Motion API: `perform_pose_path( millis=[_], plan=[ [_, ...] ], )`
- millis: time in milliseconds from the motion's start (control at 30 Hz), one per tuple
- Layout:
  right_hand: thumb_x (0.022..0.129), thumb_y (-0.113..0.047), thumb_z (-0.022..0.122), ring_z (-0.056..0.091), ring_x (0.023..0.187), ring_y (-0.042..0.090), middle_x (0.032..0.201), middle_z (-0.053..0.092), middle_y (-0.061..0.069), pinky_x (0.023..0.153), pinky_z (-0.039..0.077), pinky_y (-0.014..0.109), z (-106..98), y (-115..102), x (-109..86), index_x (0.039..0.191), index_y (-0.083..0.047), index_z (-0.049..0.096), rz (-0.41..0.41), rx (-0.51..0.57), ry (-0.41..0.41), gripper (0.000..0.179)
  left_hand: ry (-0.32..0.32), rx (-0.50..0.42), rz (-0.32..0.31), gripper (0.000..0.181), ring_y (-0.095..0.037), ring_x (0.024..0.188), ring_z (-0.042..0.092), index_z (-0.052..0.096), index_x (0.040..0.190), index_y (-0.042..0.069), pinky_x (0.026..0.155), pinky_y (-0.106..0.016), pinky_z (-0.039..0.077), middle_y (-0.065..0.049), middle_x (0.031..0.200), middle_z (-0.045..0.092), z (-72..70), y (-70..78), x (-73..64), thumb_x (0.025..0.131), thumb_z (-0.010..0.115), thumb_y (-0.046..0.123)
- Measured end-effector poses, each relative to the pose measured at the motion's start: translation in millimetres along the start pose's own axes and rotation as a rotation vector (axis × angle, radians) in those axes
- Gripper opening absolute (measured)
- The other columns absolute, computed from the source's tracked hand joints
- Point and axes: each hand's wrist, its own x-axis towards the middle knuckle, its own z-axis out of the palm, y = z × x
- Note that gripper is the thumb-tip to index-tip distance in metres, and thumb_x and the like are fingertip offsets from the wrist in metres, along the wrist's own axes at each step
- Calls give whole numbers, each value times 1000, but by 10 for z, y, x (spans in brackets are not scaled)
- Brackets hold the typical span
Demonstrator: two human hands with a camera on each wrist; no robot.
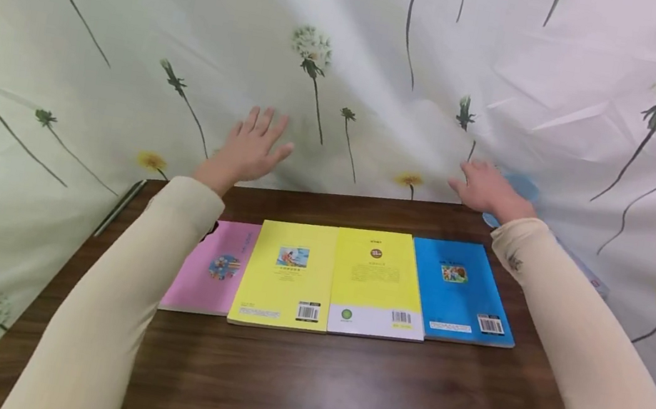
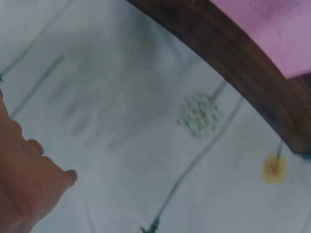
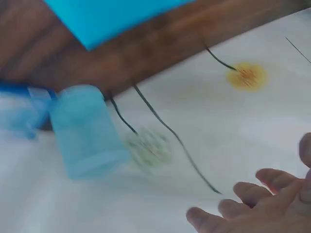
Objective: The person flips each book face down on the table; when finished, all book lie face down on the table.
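Four is avoided here: several books lie flat in a side-by-side row on the table. From left to right they are a pink book (image 1: 215,265), a yellow book (image 1: 283,284), a yellow and white book (image 1: 375,292) and a blue book (image 1: 456,295). Beyond the pink and yellow books my left hand (image 1: 251,148) is raised with fingers spread, holding nothing. My right hand (image 1: 488,189) is lifted past the blue book's far edge, its fingers extended and nothing in them. A light blue cup (image 3: 87,133) stands near the right hand, partly hidden behind it in the head view.
A sheet (image 1: 385,98) printed with dandelions hangs behind the dark wooden table (image 1: 303,389). Past the right forearm lies a pale box-like item (image 1: 592,278), mostly covered by the sleeve. A thin dark strip (image 1: 120,207) runs along the table's left edge.
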Motion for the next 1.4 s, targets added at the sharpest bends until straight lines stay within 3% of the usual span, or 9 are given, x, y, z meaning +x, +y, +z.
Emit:
perform_pose_path(
  millis=[133, 367, 733, 1133, 1400],
  plan=[
    [107, -45, 23, -7, 153, 47, 165, 1, 29, 123, 3, 63, -223, -178, 76, 158, 4, 7, -7, -54, 22, 73, -36, 43, -44, 73, -38, 153, -22, -7, 161, 17, 122, -63, -8, -15, 168, -15, -107, 26, 84, 105, 15, 58],
    [105, -54, 15, -16, 153, 42, 166, -10, 25, 121, -4, 66, -435, -395, 96, 159, -2, -3, 32, -141, 31, 77, -31, 28, -27, 75, -34, 151, -29, -17, 159, 21, 121, -61, -14, -8, 166, -25, -197, 124, 93, 103, 11, 61],
    [104, -58, 12, -21, 151, 43, 165, -14, 24, 119, -11, 67, -550, -435, 22, 159, -2, -4, 59, -108, -38, 80, -166, 21, -17, 77, -35, 153, -22, -13, 160, 17, 121, -62, -13, -9, 167, -19, -293, 105, 21, 103, 11, 62],
    [103, -59, 11, -21, 151, 44, 166, -11, 24, 117, -12, 69, -620, -557, -60, 159, -3, -7, 86, -62, -126, 81, -387, -94, -121, 79, -34, 155, -18, -12, 160, 24, 122, -61, -9, -7, 168, -15, -437, 175, -4, 99, 13, 68],
    [103, -60, 12, -19, 152, 43, 167, -7, 22, 118, -11, 68, -591, -686, -79, 160, -5, -3, 83, -80, -141, 81, -437, -113, -123, 76, -35, 154, -19, -11, 160, 21, 123, -62, -7, -8, 168, -15, -437, 133, -66, 101, 11, 63]
  ],
)
